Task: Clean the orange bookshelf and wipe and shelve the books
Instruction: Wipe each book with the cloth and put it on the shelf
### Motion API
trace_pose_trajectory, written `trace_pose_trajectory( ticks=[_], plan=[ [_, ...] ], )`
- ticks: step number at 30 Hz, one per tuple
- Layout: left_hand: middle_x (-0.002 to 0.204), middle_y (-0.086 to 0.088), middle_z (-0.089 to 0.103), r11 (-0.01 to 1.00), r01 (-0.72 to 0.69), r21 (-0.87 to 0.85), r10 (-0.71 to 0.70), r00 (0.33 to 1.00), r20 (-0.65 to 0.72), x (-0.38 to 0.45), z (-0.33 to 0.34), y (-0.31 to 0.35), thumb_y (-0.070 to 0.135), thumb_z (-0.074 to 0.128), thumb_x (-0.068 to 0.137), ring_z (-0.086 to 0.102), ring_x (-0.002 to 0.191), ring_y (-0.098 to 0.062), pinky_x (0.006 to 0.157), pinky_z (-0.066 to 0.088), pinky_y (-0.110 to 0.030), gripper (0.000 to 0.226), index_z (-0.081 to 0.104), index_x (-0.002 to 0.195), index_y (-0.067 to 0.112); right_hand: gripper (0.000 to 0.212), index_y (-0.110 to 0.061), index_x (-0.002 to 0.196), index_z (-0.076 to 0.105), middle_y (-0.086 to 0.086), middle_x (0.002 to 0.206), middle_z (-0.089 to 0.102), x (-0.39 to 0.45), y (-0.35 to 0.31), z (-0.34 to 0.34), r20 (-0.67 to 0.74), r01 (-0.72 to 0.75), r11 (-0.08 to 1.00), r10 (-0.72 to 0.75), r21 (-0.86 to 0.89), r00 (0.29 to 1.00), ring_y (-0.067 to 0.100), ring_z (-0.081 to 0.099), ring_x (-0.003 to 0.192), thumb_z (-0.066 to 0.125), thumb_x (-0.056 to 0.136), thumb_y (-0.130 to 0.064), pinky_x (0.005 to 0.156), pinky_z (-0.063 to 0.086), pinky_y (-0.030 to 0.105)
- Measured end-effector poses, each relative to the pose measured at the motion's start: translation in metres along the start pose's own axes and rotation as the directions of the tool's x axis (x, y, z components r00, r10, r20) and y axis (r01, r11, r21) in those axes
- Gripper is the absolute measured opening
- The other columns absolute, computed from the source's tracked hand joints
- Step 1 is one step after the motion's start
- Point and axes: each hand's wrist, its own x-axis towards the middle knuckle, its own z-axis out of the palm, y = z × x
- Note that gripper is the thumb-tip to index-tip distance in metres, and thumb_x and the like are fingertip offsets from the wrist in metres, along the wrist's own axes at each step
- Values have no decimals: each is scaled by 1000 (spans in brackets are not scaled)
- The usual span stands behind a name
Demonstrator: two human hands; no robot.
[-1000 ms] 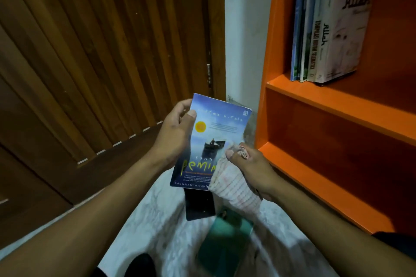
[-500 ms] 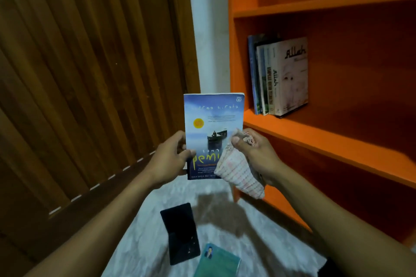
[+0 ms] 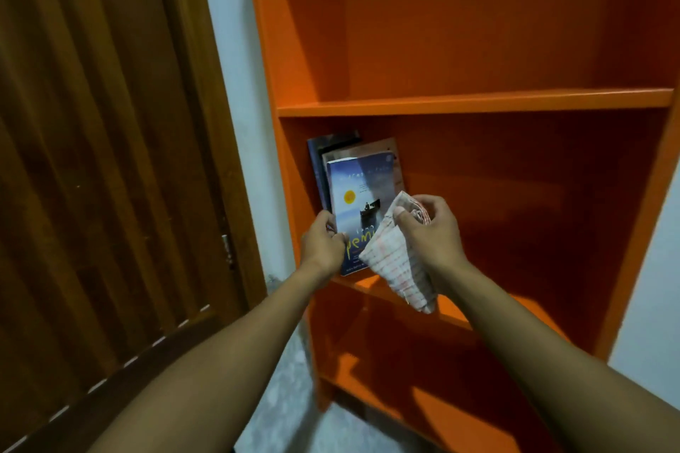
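**Orange shelf, blue paperback going in beside the row**

Orange painted wood frames everything: we face the tall orange bookshelf (image 3: 474, 105), and our blue paperback with a yellow sun and a small boat on its cover (image 3: 358, 202) stands nearly upright at the left end of the middle shelf board. Its long axis runs from six to twelve o'clock, leaning slightly toward one o'clock. Whether its bottom edge already rests on the board we cannot tell, since hand and cloth cover that corner.

Our left hand (image 3: 323, 245) curls around the lower left edge of the paperback, thumb on the cover, at about seven o'clock from the book's centre. Our right hand (image 3: 428, 228) has fingers bunched tight around a white checked cloth with red lines (image 3: 399, 265), which hangs toward five o'clock and overlaps the book's lower right corner. The left hand is the one holding the book; the right holds only the cloth.

From the left grip, the shelved row lies at twelve to one o'clock, directly behind the paperback, against the left wall. We judge the coming move to be a short push inward so the cover lies flat against that row.

Counts: one paperback in hand, one cloth, at least three books already shelved (image 3: 333, 143) behind it, though overlap hides the exact number. One brown slatted wooden door (image 3: 103, 158) stands at nine o'clock.
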Motion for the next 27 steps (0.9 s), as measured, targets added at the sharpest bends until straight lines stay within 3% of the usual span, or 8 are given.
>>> trace_pose_trajectory(
  ticks=[5, 7, 10, 14, 19, 23, 27],
  plan=[
    [81, -15, 55, 997, 6, 74, -2, 999, -55, 25, 64, 4, -2, 53, 88, 46, 71, -29, 58, 36, -39, 22, 42, 80, 14, 23, -29, 107, 50, 0, 104, 65, 17, 10, -29, -57, -46, 999, 45, -23, 997, 25, 68, 92, 68, 92, -31, 82, 58, 52],
    [99, -20, 60, 995, 26, 95, -16, 995, -101, 31, 84, 7, -1, 49, 90, 55, 87, -39, 66, 44, -45, 15, 52, 97, 11, 18, -26, 97, 52, 2, 101, 65, 23, 16, -36, -89, -75, 997, 73, -23, 993, 26, 68, 90, 67, 92, -32, 81, 59, 52],
    [119, -20, 56, 991, 72, 113, -51, 982, -182, 37, 106, 10, -4, 49, 89, 55, 108, -39, 81, 44, -39, 32, 56, 120, 3, 23, -22, 85, 50, 5, 88, 64, 30, 28, -44, -129, -135, 990, 128, -51, 983, 26, 68, 81, 67, 92, -35, 74, 59, 50],
    [127, -19, 51, 980, 113, 163, -74, 971, -229, 36, 119, 9, -8, 51, 87, 54, 112, -40, 85, 45, -41, 34, 57, 119, 3, 31, -9, 73, 55, 6, 63, 60, 35, 43, -52, -111, -180, 982, 174, -53, 979, 23, 58, 53, 68, 88, -33, 53, 47, 36],
    [132, -19, 51, 958, 128, 255, -68, 971, -230, 35, 121, 7, -5, 55, 88, 54, 118, -41, 92, 48, -47, 36, 49, 123, 2, 30, -5, 71, 57, 14, 65, 59, 30, 51, -57, -96, -232, 973, 230, -10, 968, 28, 57, 58, 66, 90, -26, 56, 45, 40],
    [116, -15, 56, 946, -52, 319, 110, 980, -165, 35, 99, -10, 7, 58, 91, 56, 103, -36, 80, 49, -46, 25, 47, 114, 7, 30, -4, 90, 60, 17, 89, 71, 21, 49, -55, -90, -238, 971, 240, 28, 967, 34, 71, 78, 68, 91, -33, 72, 58, 53],
    [108, -3, 57, 896, -261, 360, 312, 945, -93, 23, 58, -38, 17, 53, 99, 56, 88, -23, 73, 53, -43, 11, 51, 109, 18, 22, -2, 102, 61, 26, 100, 70, 4, 45, -39, 5, -267, 956, 269, 118, 963, 44, 69, 89, 64, 95, -23, 74, 57, 56]
  ],
)
